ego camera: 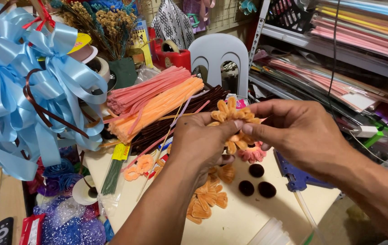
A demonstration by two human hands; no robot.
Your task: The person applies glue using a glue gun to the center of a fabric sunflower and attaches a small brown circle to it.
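Centrally, orange pipe-cleaner flower [232,119] held above bench [244,222] | left hand [200,143] fingers pinching its lower petals | right hand [300,131] fingers pinching its right edge | three dark pompoms [256,181] below | blue ribbon bows [17,86] upper left

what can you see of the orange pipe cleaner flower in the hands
The orange pipe cleaner flower is made of fuzzy orange stems bent into small looped petals that fan out around a middle. It looks soft and wiry. It is held up in the air above the pale table, with petals showing above and below the fingers. The left hand grips it from the left, and the right hand pinches it from the right with thumb and forefinger. Its middle is hidden by the fingertips.
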